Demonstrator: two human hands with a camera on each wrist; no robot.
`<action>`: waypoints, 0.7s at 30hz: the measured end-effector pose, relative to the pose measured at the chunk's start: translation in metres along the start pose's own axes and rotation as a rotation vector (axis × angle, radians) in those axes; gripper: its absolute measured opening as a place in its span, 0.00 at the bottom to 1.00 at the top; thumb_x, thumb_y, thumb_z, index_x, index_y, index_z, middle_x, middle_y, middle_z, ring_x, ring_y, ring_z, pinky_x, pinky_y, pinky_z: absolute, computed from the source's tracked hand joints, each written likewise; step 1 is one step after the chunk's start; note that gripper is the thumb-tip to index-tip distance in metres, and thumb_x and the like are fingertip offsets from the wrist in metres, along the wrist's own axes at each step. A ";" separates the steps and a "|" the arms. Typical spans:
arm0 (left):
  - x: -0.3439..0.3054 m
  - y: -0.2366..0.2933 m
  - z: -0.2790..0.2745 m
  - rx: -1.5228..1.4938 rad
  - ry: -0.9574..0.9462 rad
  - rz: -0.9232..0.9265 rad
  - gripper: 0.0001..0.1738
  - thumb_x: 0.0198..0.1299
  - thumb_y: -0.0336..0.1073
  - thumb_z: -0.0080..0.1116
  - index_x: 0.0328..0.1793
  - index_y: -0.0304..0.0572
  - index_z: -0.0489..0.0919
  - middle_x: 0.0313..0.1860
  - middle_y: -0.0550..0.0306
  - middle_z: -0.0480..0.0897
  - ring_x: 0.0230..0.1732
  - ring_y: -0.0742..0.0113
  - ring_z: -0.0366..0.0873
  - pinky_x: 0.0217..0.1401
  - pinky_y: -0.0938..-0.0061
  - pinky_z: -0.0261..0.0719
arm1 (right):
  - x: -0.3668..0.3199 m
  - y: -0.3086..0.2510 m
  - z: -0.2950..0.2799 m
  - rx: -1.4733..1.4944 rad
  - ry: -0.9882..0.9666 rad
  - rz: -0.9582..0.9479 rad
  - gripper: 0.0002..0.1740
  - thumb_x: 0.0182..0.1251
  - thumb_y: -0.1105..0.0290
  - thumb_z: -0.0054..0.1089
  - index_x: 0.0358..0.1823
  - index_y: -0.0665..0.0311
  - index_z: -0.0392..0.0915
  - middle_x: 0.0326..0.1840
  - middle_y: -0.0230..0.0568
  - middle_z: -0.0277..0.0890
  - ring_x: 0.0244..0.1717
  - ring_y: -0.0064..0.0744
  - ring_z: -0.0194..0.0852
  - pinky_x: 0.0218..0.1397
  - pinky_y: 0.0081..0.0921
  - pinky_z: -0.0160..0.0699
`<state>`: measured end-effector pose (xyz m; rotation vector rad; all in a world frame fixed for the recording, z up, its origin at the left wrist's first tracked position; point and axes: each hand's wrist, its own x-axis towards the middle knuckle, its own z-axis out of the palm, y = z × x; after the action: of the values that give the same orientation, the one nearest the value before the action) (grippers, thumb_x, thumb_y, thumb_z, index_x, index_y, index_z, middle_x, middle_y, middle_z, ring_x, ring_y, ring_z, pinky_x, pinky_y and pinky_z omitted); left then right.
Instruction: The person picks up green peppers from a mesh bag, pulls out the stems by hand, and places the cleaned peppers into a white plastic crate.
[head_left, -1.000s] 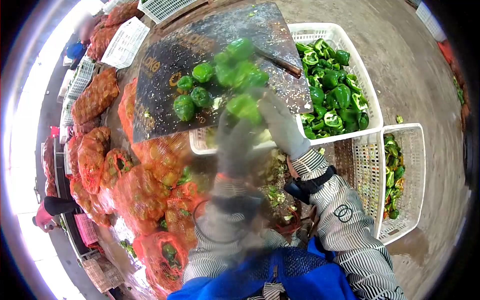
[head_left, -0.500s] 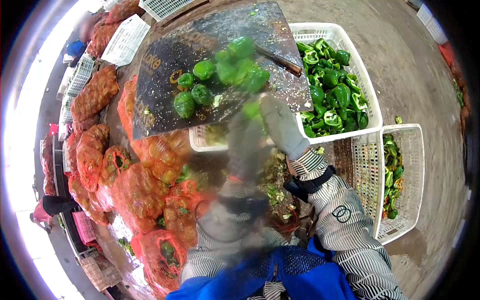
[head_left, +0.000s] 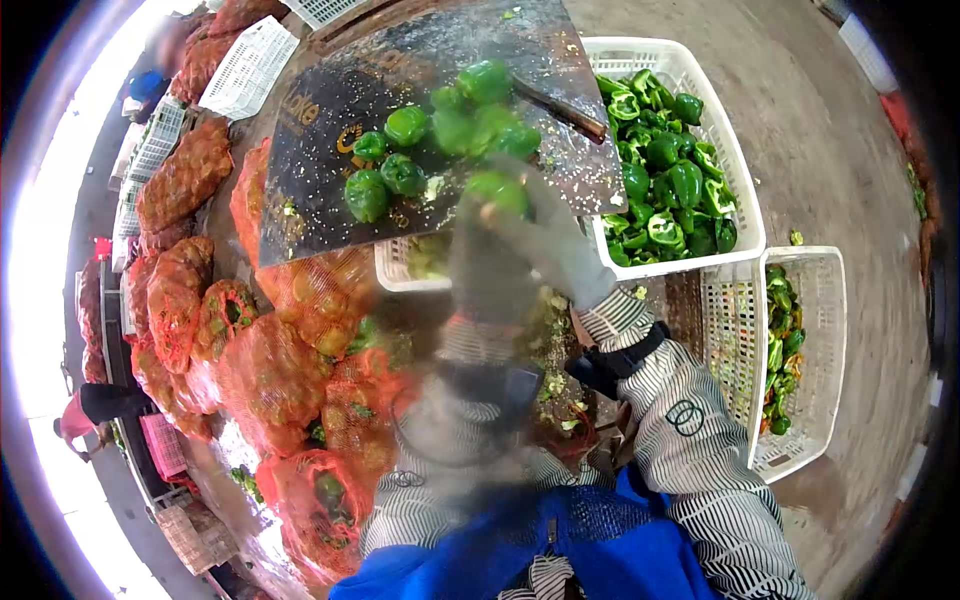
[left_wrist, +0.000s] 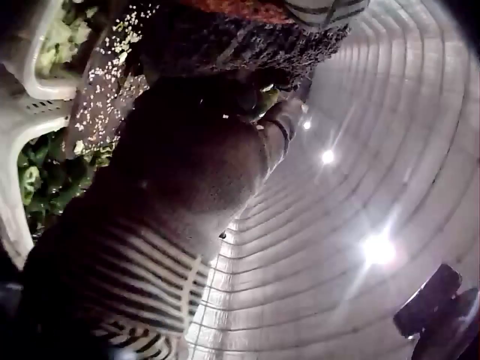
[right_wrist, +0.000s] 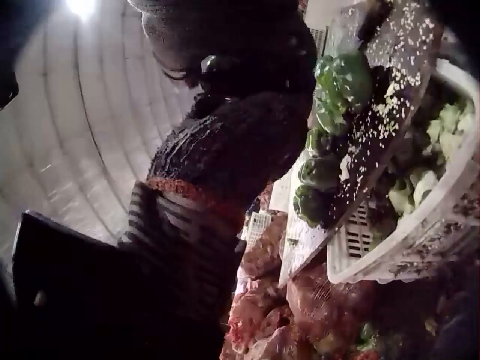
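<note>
In the head view a green pepper [head_left: 497, 192] is between the gloved hands at the near edge of a dark board [head_left: 330, 215]. My left hand [head_left: 490, 262], blurred and with an orange cuff, grips it from below. The right hand [head_left: 553, 240] has its fingers on the pepper's near side, their tips partly blurred. In the left wrist view the right hand [left_wrist: 202, 150] curls beside a bit of green, under the left glove [left_wrist: 240, 52]. The right wrist view has the left hand [right_wrist: 232, 142] below the right glove [right_wrist: 232, 37]; the held pepper is hidden there.
Several whole peppers [head_left: 405, 126] and a knife [head_left: 560, 108] lie on the board. A white crate [head_left: 745, 190] of cut peppers adjoins its right side, with another crate [head_left: 825, 400] nearer. Part of a crate [head_left: 400, 275] shows beneath the board. Red net bags [head_left: 275, 370] fill the left.
The right hand has moved left and up, its fingers now meeting the pepper. The pepper between the hands sits slightly higher than half a second ago. The view has shifted slightly.
</note>
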<state>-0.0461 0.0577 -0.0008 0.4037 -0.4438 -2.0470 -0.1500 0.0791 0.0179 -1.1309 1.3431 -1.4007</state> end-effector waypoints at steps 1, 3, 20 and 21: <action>0.001 0.002 0.002 -0.130 -0.117 -0.051 0.21 0.75 0.48 0.43 0.62 0.42 0.74 0.53 0.52 0.81 0.51 0.65 0.80 0.50 0.71 0.83 | -0.002 -0.005 0.000 -0.040 -0.033 -0.050 0.31 0.68 0.59 0.59 0.70 0.59 0.67 0.60 0.47 0.74 0.62 0.38 0.72 0.64 0.33 0.73; -0.007 0.004 0.020 -0.164 -0.069 -0.041 0.20 0.75 0.46 0.43 0.61 0.42 0.74 0.49 0.54 0.81 0.45 0.67 0.81 0.46 0.72 0.83 | -0.002 -0.003 -0.003 -0.193 -0.108 -0.115 0.34 0.61 0.66 0.64 0.71 0.56 0.66 0.67 0.48 0.68 0.68 0.42 0.67 0.72 0.37 0.66; -0.019 0.011 0.028 0.353 0.421 -0.146 0.17 0.72 0.49 0.49 0.58 0.51 0.74 0.40 0.63 0.78 0.29 0.77 0.72 0.28 0.81 0.74 | -0.009 -0.009 -0.025 0.141 -0.382 0.138 0.33 0.65 0.65 0.60 0.72 0.56 0.65 0.74 0.46 0.60 0.75 0.44 0.55 0.79 0.38 0.54; -0.019 0.011 0.024 0.356 0.419 -0.148 0.17 0.72 0.49 0.49 0.58 0.51 0.74 0.40 0.63 0.78 0.29 0.77 0.72 0.28 0.81 0.74 | -0.009 -0.005 -0.027 0.034 -0.360 0.081 0.33 0.65 0.66 0.60 0.72 0.55 0.65 0.75 0.44 0.59 0.75 0.43 0.56 0.78 0.38 0.56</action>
<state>-0.0393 0.0722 0.0273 1.0838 -0.5295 -1.9518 -0.1744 0.0934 0.0226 -1.2241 1.0902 -1.0957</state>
